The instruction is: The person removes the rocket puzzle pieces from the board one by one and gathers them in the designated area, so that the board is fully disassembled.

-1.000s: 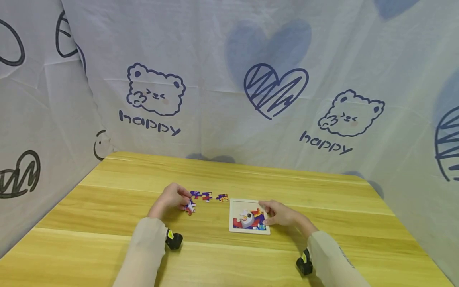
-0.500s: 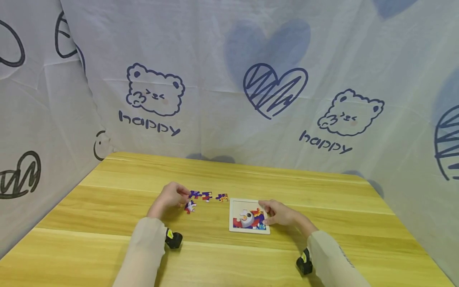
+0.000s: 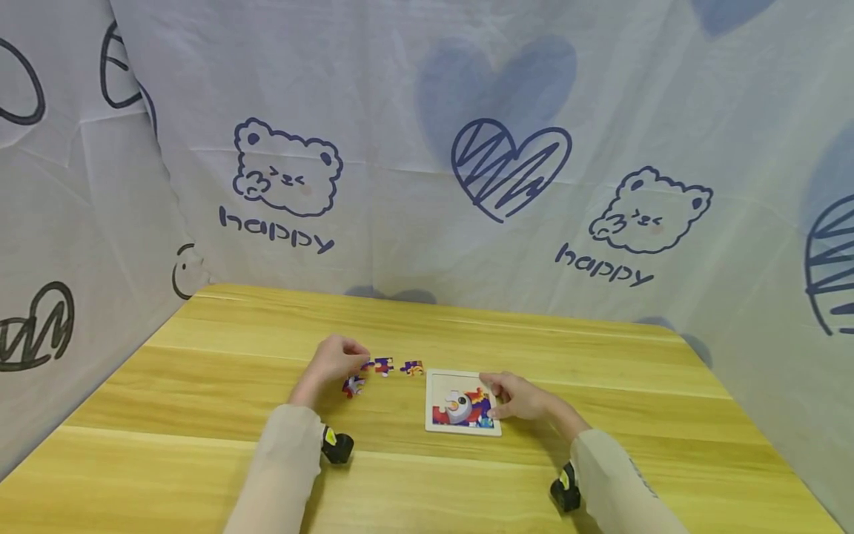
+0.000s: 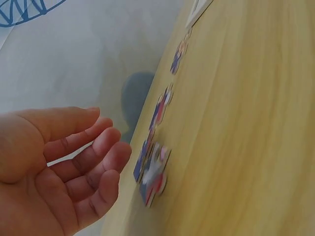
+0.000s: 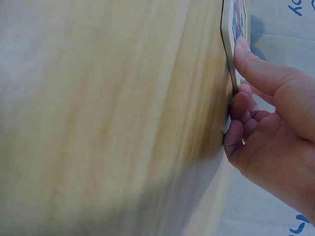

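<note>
My left hand (image 3: pixel 336 357) hovers over the left end of a group of loose jigsaw pieces, partly covering one purple piece (image 3: pixel 366 365) in the head view. Its fingers (image 4: pixel 111 140) are loosely bent, with nothing between them and the thumb. Nearer to me lies a white, red and purple jigsaw piece (image 3: pixel 353 385). Two more pieces lie to the right, a red and purple piece (image 3: pixel 383 366) and an orange and purple piece (image 3: pixel 413 368). With thumb on top and fingers at the side, my right hand (image 3: pixel 523 397) grips the right edge of a partly filled puzzle tray (image 3: pixel 463 432).
The wooden table (image 3: pixel 414 489) stretches in front of and around the puzzle. A white printed cloth (image 3: pixel 394 222) hangs behind the far table edge and along the sides. Each wrist carries a small black camera, such as the left wrist camera (image 3: pixel 337 448).
My left hand has moved off the nearest piece, to the right and slightly away from me. That piece has turned a little. The right hand and the tray keep their place.
</note>
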